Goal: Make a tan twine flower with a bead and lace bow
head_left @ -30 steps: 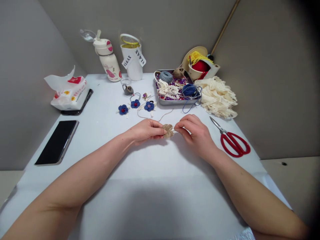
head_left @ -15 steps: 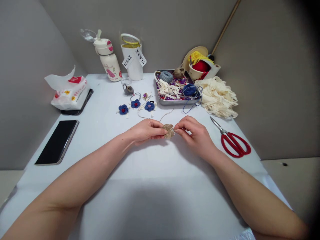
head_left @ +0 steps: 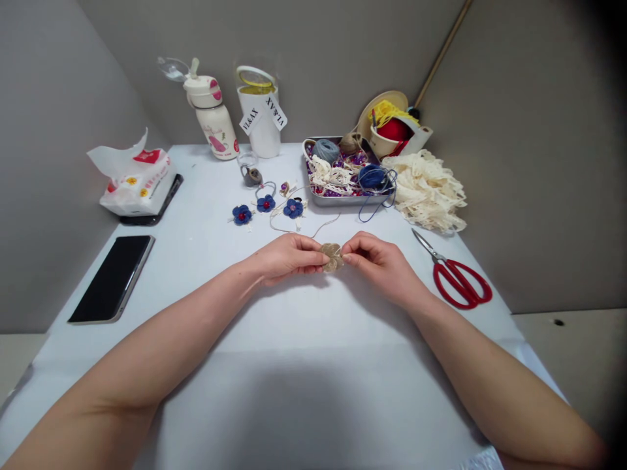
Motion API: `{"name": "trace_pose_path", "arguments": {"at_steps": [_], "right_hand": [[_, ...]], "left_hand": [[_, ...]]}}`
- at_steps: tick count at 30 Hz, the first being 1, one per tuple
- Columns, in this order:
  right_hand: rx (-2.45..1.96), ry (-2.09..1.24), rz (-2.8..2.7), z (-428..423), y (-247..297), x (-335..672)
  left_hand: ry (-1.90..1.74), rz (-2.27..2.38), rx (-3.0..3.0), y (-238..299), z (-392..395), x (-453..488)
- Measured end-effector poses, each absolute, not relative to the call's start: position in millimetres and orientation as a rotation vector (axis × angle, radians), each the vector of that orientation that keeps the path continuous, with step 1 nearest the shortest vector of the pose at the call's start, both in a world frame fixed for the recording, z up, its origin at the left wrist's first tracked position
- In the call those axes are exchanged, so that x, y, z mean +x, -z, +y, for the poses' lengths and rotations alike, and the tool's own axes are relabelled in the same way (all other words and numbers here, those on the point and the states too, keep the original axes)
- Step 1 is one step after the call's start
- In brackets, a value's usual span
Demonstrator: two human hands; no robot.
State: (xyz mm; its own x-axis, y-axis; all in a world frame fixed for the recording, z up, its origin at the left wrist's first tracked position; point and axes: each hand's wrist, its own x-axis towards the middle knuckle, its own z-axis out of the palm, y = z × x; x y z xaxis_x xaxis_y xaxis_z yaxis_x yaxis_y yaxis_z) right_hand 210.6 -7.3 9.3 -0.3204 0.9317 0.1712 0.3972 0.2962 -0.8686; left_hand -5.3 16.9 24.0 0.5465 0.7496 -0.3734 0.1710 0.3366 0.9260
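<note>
Bright, even light from above on white surface (head_left: 196, 281), mild glare. Broad soft shadow (head_left: 304, 411) across surface's near half; thin shadow under left hand (head_left: 289, 258). Black vignette (head_left: 610, 46) past surface's right side. Wall (head_left: 59, 163) left of surface bowed, wide-angle. Fine detail slightly soft.

Burlap flower (head_left: 332, 257) tan; scissors handles (head_left: 463, 286) red; fabric flowers (head_left: 292, 208) blue.

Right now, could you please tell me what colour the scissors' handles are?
The scissors' handles are red, as the head view shows.
</note>
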Motion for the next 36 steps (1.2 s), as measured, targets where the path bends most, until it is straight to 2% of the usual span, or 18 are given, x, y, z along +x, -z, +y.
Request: {"name": "trace_pose_path", "arguments": {"at_steps": [36], "right_hand": [[-1.222,-1.332,-1.674,-8.5,-7.0,207.9]], "left_hand": [[-0.48,0.926,1.145,-20.1,16.2,-3.8]]}}
